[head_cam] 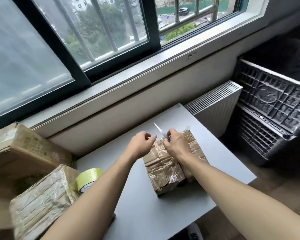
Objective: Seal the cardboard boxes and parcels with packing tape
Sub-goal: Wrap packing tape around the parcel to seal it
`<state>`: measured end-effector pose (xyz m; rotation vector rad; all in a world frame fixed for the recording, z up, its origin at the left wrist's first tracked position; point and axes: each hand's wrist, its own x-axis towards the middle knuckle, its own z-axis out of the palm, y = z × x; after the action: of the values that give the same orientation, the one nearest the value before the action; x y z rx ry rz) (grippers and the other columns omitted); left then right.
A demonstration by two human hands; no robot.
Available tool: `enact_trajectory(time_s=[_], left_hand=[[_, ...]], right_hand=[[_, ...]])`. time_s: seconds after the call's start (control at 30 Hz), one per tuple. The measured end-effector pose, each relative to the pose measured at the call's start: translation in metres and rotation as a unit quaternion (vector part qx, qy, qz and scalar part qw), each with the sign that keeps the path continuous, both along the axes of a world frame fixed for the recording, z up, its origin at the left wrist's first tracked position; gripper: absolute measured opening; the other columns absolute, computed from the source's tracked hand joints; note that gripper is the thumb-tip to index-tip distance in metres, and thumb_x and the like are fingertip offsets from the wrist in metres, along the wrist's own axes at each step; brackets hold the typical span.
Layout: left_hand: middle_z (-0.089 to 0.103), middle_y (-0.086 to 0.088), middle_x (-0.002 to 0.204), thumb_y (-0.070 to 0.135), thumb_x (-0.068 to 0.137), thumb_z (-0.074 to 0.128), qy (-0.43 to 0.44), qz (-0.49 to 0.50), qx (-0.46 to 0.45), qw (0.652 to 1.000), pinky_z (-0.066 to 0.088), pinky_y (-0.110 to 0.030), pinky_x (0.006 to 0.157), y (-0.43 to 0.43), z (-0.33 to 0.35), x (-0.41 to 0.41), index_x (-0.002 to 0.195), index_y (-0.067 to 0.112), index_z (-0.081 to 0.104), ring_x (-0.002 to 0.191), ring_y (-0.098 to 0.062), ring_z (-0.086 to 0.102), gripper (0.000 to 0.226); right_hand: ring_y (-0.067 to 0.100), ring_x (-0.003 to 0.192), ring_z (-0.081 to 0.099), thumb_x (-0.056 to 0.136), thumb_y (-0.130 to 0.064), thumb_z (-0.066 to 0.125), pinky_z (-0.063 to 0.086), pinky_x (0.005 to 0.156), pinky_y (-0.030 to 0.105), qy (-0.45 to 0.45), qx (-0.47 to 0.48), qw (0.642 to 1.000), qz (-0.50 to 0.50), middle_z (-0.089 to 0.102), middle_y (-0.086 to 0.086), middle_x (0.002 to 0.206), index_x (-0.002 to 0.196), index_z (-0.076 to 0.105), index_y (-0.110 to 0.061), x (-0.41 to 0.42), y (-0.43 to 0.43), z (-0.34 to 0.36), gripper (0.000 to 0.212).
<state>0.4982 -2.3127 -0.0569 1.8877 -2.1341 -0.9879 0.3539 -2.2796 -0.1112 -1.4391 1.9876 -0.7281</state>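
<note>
Only one fragment could be read: the letters "MAD" were printed on the white inner core of the yellowish tape roll [88,177], lower left of the frame. Green printing was seen on the cardboard box [29,153] at the left edge, but it could not be made out.

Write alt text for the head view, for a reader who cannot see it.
The right hand holds scissors at the far end of a tape-wrapped cardboard parcel on a grey table, the left hand curled close beside. A tape roll and a wrapped box lie at left.
</note>
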Motion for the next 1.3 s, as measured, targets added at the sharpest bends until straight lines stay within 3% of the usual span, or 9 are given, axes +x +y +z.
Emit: enact_trajectory(time_s=[0.1, 0.27, 0.57, 0.7, 0.83, 0.93, 1.1, 1.2, 1.3], left_hand=[[0.072, -0.009, 0.088, 0.041, 0.098, 0.054, 0.112, 0.100, 0.032, 0.988, 0.052, -0.027, 0.066, -0.006, 0.020, 0.014, 0.089, 0.007, 0.069, 0.074, -0.018, 0.068, 0.038], [0.072, -0.016, 0.079, 0.038, 0.075, 0.057, 0.133, 0.227, -0.082, 0.961, 0.058, -0.050, 0.073, -0.007, 0.043, 0.074, 0.080, -0.001, 0.063, 0.069, -0.026, 0.066, 0.040], [0.072, -0.012, 0.068, 0.037, 0.068, 0.051, 0.102, 0.306, -0.116, 0.939, 0.060, -0.050, 0.074, 0.010, 0.067, 0.198, 0.066, 0.012, 0.056, 0.070, -0.028, 0.073, 0.026], [0.071, -0.015, 0.071, 0.027, 0.083, 0.060, 0.089, 0.243, -0.109, 0.960, 0.061, -0.046, 0.069, 0.024, 0.070, 0.218, 0.066, 0.013, 0.054, 0.062, -0.026, 0.072, 0.023], [0.067, -0.011, 0.071, 0.029, 0.106, 0.043, 0.154, 0.143, -0.025, 0.977, 0.050, -0.021, 0.050, 0.022, 0.063, 0.231, 0.083, 0.006, 0.061, 0.053, -0.016, 0.064, 0.037], [0.068, -0.007, 0.084, 0.019, 0.105, 0.041, -0.026, -0.013, -0.001, 1.000, 0.047, -0.024, 0.062, 0.009, 0.047, 0.240, 0.093, 0.008, 0.067, 0.070, -0.021, 0.061, 0.031], [0.059, -0.008, 0.080, 0.050, 0.099, 0.050, -0.254, -0.208, 0.066, 0.942, 0.047, -0.031, 0.066, 0.011, 0.043, 0.214, 0.089, 0.003, 0.067, 0.074, -0.023, 0.053, 0.051], [0.056, 0.003, 0.072, 0.047, 0.098, 0.055, -0.228, -0.208, 0.068, 0.949, 0.040, -0.025, 0.058, 0.004, 0.048, 0.215, 0.087, 0.013, 0.068, 0.069, -0.015, 0.050, 0.039], [0.048, 0.007, 0.059, 0.037, 0.099, 0.058, -0.030, -0.100, 0.116, 0.988, 0.035, -0.025, 0.051, -0.003, 0.048, 0.234, 0.077, 0.016, 0.064, 0.055, -0.012, 0.042, 0.032]], right_hand=[[0.030, 0.090, 0.065, 0.094, -0.024, 0.058, 0.051, 0.078, 0.040, -0.079, -0.046, 0.993, 0.070, 0.070, 0.011, 0.097, 0.100, 0.056, -0.013, 0.035, -0.014, 0.028, 0.013], [0.030, 0.097, 0.056, 0.092, -0.021, 0.061, 0.047, 0.088, 0.043, -0.092, -0.137, 0.974, 0.156, 0.062, 0.011, 0.099, 0.099, 0.063, -0.009, 0.101, -0.022, 0.053, 0.014], [0.022, 0.098, 0.059, 0.096, -0.017, 0.057, 0.044, 0.090, 0.027, -0.151, -0.096, 0.953, 0.243, 0.062, 0.005, 0.103, 0.123, 0.063, -0.014, 0.194, 0.014, 0.068, 0.028], [0.026, 0.078, 0.067, 0.091, -0.011, 0.061, 0.051, 0.062, 0.029, -0.249, 0.008, 0.945, 0.212, 0.066, 0.003, 0.084, 0.119, 0.063, -0.012, 0.225, 0.030, 0.069, 0.028], [0.016, 0.051, 0.059, 0.095, -0.002, 0.057, 0.050, 0.042, 0.026, -0.360, 0.050, 0.923, 0.129, 0.063, 0.012, 0.075, 0.107, 0.059, -0.006, 0.233, 0.052, 0.072, 0.013], [0.016, 0.051, 0.057, 0.097, -0.020, 0.063, 0.048, 0.042, 0.026, -0.372, 0.079, 0.920, 0.091, 0.061, 0.010, 0.075, 0.108, 0.060, -0.006, 0.225, 0.069, 0.070, 0.018], [0.022, 0.061, 0.055, 0.098, -0.037, 0.062, 0.045, 0.044, 0.026, -0.396, 0.123, 0.909, 0.044, 0.053, 0.012, 0.078, 0.113, 0.058, 0.002, 0.208, 0.101, 0.063, 0.042], [0.022, 0.061, 0.057, 0.098, -0.038, 0.063, 0.046, 0.044, 0.026, -0.396, 0.118, 0.908, 0.068, 0.055, 0.013, 0.079, 0.105, 0.058, -0.003, 0.200, 0.110, 0.061, 0.036], [0.022, 0.060, 0.057, 0.097, -0.039, 0.064, 0.045, 0.044, 0.028, -0.407, 0.125, 0.900, 0.096, 0.056, 0.012, 0.076, 0.100, 0.056, -0.006, 0.194, 0.113, 0.063, 0.034]])
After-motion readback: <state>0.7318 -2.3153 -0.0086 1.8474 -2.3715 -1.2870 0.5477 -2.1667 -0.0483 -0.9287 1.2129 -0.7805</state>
